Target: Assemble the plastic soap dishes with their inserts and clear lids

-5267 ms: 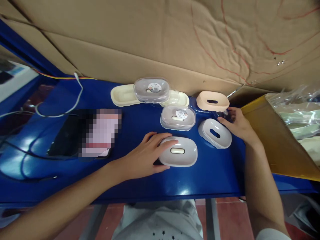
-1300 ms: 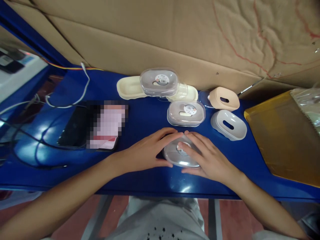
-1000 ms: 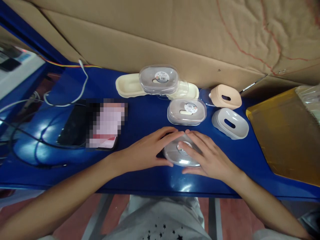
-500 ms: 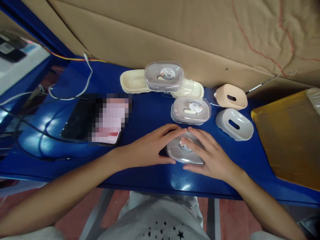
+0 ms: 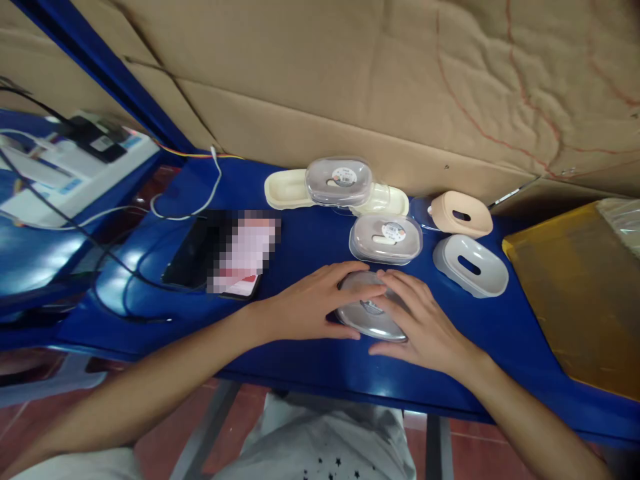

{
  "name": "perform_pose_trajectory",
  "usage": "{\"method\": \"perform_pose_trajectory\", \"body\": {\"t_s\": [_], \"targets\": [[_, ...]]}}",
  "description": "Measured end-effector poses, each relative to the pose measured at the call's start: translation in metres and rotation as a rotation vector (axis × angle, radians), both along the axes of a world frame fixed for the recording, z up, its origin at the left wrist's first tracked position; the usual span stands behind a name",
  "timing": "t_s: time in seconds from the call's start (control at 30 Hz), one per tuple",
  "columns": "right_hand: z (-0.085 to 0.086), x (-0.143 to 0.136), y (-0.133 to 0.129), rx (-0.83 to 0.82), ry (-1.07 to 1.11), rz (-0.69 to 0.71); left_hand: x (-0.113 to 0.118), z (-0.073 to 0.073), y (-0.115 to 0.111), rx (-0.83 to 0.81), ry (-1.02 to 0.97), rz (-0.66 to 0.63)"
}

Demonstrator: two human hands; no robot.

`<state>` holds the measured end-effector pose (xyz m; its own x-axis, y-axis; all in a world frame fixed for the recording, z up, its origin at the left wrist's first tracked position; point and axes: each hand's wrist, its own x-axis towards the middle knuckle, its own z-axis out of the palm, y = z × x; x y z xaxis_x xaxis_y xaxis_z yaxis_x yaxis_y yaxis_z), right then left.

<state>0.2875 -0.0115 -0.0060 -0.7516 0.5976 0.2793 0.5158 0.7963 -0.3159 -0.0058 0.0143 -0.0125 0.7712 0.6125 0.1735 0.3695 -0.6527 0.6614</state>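
Observation:
A grey oval soap box (image 5: 373, 320) with a clear lid and a round label lies near the table's front edge. My left hand (image 5: 325, 303) grips its left side, the thumb along the near edge. On the right side my right hand (image 5: 417, 323) holds it, fingers over the lid and thumb low at the front. Both hands' fingertips meet at the top of the lid, partly covering the label. Just beyond sits a lidded soap box (image 5: 385, 240). Another lidded soap box (image 5: 340, 181) rests on cream trays (image 5: 287, 190) at the back.
At the right stand a white slotted base (image 5: 470, 267) and a peach slotted base (image 5: 463, 213). A yellow-taped carton (image 5: 575, 300) borders the right side. Leftward lie a phone (image 5: 245, 287), cables (image 5: 215, 177) and a power strip (image 5: 100, 167). Brown cardboard (image 5: 320, 100) walls the back.
The view has shifted, so the table's things appear lower and the power strip shows more. Both hands stay on the same soap box, with only slight finger movement.

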Motion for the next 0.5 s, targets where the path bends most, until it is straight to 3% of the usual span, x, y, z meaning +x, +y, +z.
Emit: {"method": "perform_pose_trajectory", "body": {"t_s": [0.1,0.2,0.37,0.5], "targets": [[0.002,0.007,0.005,-0.131,0.062,0.029,-0.002,0.0,0.002,-0.019,0.015,0.023],[0.0,0.013,0.009,-0.147,0.09,0.013,-0.002,-0.001,0.004,-0.036,0.018,0.038],[-0.003,0.025,0.018,-0.009,0.174,-0.027,-0.004,-0.001,0.009,-0.053,0.04,0.059],[0.008,0.045,0.032,0.193,0.178,-0.197,-0.004,0.002,0.011,-0.034,0.087,0.106]]}}
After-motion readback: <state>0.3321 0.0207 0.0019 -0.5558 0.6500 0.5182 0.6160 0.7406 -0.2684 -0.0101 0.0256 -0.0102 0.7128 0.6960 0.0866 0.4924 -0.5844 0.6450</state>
